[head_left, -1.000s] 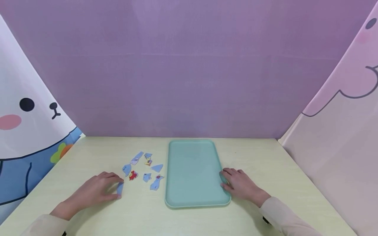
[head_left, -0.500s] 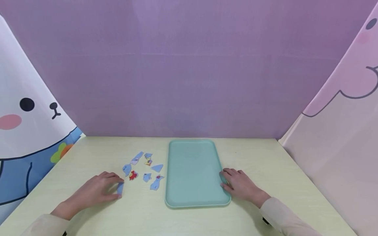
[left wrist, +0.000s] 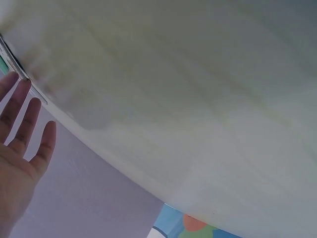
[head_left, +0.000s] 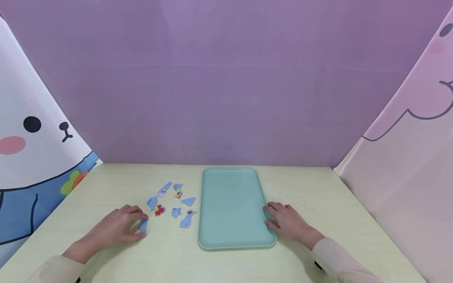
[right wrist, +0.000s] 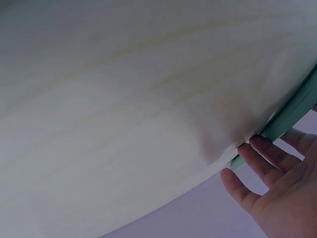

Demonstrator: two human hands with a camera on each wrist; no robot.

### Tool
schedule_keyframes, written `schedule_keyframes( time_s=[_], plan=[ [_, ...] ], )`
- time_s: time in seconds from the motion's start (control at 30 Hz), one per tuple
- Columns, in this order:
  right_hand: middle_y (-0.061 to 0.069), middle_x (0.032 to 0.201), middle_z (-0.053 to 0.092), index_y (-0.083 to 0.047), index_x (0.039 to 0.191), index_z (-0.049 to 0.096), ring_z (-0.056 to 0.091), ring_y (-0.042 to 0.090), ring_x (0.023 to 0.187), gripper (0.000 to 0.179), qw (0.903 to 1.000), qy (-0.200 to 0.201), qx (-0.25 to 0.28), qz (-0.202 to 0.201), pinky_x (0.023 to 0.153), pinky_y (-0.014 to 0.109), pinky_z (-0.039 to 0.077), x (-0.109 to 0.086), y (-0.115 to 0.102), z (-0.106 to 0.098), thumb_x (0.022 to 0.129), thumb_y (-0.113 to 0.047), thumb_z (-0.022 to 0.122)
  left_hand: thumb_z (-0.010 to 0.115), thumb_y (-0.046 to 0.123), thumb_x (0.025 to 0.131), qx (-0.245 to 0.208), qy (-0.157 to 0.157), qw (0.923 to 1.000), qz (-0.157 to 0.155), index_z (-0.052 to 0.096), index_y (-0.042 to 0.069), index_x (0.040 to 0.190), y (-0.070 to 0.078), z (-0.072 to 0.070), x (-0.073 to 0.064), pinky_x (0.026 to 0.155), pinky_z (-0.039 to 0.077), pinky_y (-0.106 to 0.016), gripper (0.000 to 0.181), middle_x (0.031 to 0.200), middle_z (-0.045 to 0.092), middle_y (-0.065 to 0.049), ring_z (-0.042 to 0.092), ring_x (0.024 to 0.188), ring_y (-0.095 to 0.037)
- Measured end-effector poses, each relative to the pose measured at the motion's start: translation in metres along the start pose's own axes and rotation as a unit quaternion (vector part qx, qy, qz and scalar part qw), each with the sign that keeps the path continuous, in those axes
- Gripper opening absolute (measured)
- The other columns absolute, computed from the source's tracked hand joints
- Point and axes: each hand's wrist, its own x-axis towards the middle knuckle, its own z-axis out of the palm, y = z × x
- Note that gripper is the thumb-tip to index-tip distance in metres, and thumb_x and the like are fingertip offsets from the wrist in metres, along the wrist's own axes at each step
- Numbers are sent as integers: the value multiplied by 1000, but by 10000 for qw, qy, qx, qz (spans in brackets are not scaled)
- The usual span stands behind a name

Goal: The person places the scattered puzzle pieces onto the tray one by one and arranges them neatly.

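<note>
Blue piece (head_left: 143, 225) is near red piece (head_left: 160, 210), pinched between thumb and fingers of left hand (head_left: 116, 226). Right hand (head_left: 289, 221): fingers apart, tips touching right rim of green tray (head_left: 231, 208). Better pinch lightly at ends, without bending blue piece; right hand should only steady tray.

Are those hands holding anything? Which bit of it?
The left hand pinches a blue piece by its near and far ends. The right hand touches the tray on its right side; I can't tell if it grips it.
</note>
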Motion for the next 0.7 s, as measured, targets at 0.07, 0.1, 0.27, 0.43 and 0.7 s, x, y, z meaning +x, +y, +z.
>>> schedule_keyframes(
  time_s=[0.07,0.1,0.27,0.43,0.7],
  plan=[
    [12,121,55,-6,120,55,53,29,111,42,10000,-6,6,12,85,48,44,0,0,0,88,-33,56,74,46,67,49,40,10000,3,69,19,96,0,-1,0,70,48,-36,39,96,62,3,57,90,-17],
    [12,121,55,-6,120,55,53,29,111,42,10000,-11,13,17,85,48,44,0,0,0,88,-33,57,74,45,67,64,56,10000,1,69,19,96,0,-1,1,70,48,-36,39,96,62,3,57,90,-17],
    [12,121,55,-6,120,55,53,29,111,41,10000,-12,23,22,86,48,44,0,-1,0,88,-33,56,75,44,67,84,117,9999,11,69,18,97,1,-2,3,68,48,-35,40,97,62,2,56,88,-17],
    [12,120,55,-6,120,55,53,29,111,41,10000,18,-9,-16,85,48,44,0,0,1,88,-33,56,76,40,66,172,345,9992,78,70,16,96,1,0,5,68,48,-35,38,96,63,1,57,88,-16],
    [12,121,55,-7,120,55,53,28,111,41,10000,-22,-43,-57,85,47,44,0,1,1,88,-33,56,78,41,64,247,665,9973,198,70,16,95,3,5,12,66,48,-33,41,94,62,2,56,85,-14]
  ],
)
